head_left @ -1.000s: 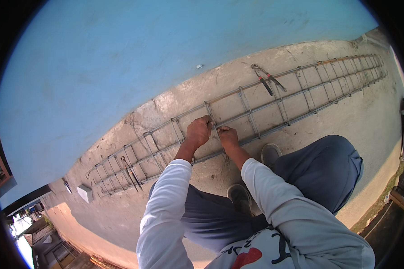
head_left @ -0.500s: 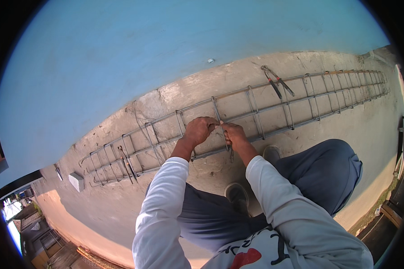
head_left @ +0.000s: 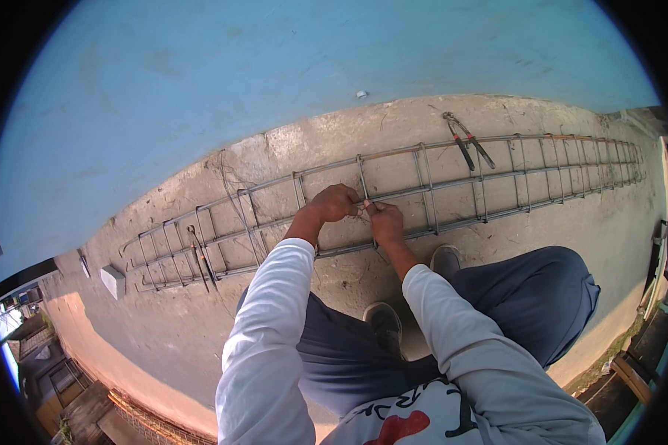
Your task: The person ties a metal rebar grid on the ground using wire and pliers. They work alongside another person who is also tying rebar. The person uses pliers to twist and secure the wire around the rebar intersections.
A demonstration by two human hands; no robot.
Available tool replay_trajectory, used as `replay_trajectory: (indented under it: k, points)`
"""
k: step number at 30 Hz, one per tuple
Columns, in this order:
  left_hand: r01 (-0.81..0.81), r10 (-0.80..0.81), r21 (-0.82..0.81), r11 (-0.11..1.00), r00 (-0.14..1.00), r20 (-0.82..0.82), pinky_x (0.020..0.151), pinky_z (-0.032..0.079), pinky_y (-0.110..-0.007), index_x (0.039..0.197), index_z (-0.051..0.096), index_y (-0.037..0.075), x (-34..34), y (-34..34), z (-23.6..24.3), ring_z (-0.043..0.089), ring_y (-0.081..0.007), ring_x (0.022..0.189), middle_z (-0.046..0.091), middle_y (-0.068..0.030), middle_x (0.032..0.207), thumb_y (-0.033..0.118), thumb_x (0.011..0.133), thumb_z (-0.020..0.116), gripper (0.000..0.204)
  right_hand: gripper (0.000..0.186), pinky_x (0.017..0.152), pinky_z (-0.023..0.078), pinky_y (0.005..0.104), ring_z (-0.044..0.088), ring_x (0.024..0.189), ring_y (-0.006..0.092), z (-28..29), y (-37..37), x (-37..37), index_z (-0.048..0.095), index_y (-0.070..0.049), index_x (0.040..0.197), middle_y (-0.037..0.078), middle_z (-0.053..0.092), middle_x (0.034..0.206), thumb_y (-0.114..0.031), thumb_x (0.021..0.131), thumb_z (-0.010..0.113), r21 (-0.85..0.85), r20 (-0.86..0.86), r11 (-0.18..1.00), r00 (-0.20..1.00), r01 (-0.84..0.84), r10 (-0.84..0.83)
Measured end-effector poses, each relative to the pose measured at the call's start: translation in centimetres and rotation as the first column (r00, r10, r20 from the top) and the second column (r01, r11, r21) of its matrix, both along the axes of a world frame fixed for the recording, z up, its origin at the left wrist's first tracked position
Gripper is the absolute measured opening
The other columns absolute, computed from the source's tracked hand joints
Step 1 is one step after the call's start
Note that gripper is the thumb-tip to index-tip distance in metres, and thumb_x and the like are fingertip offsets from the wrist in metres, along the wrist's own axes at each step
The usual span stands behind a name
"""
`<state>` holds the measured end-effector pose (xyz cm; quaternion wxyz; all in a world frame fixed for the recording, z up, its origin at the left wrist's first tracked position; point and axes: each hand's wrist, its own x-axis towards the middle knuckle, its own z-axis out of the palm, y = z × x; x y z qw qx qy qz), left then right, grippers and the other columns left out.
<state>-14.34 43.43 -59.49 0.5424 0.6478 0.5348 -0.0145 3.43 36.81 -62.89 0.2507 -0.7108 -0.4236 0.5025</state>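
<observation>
A long steel rebar cage (head_left: 430, 188) lies on the concrete ground, with square stirrups along its bars. At one stirrup's crossing with the middle bar, my left hand (head_left: 336, 203) and my right hand (head_left: 385, 221) meet, nearly touching. Both are closed in a pinch, fingertips against the steel. Thin wire shows between them, partly hidden by the fingers. Pincers with red-and-black handles (head_left: 464, 153) rest across the cage's far bar, to the right of my hands. Another long-handled tool (head_left: 205, 261) lies over the cage's left part.
A blue wall (head_left: 312, 59) rises along the far side. Loose thin wire (head_left: 226, 182) lies by the cage's far bar. A pale block (head_left: 113, 282) sits beyond its left end. My shoes (head_left: 383, 326) and bent knees are close to the near bar.
My hands stay at the same crossing; the right fingers have shifted slightly and gone up closer to the left ones. The dark wire loop that hung below my right hand no longer shows. The view has tilted slightly.
</observation>
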Motion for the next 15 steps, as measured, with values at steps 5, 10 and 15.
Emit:
replay_trajectory:
  k: [5,10,15]
  points:
    - [0.085,-0.074,0.096,0.992,0.99,-0.117,0.089,0.053,-0.044,0.105,0.074,0.006,0.4,-0.4,-0.2,0.069,-0.0359,0.102,0.074,-0.0165,0.105,0.03,0.086,0.077,0.03,0.035,0.072,0.052,0.0477,0.067,0.075,0.0406,1.1,0.1,-0.8,0.076,-0.007,0.086,0.02,0.071,0.078,-0.039,0.097,0.066,-0.052,0.185,0.995,0.978,-0.088,0.097]
    - [0.222,-0.16,0.216,0.951,0.949,-0.272,0.09,0.053,-0.047,0.113,0.067,0.005,2.1,-1.5,0.2,0.069,-0.0376,0.103,0.073,-0.0194,0.104,0.027,0.094,0.068,0.029,0.033,0.075,0.052,0.0532,0.069,0.083,0.0444,1.6,0.0,-0.6,0.076,-0.008,0.089,0.021,0.071,0.084,-0.038,0.098,0.064,0.005,0.324,0.986,0.933,-0.164,0.153]
    - [0.086,-0.042,0.175,0.981,0.97,-0.237,0.093,0.053,-0.045,0.125,0.06,0.004,2.6,-2.1,-1.1,0.068,-0.0385,0.107,0.072,-0.0233,0.109,0.02,0.095,0.066,0.034,0.032,0.074,0.052,0.0542,0.068,0.084,0.0456,1.4,0.2,-0.4,0.076,-0.008,0.089,0.023,0.071,0.085,-0.036,0.099,0.063,0.042,0.351,0.979,0.92,-0.2,0.173]
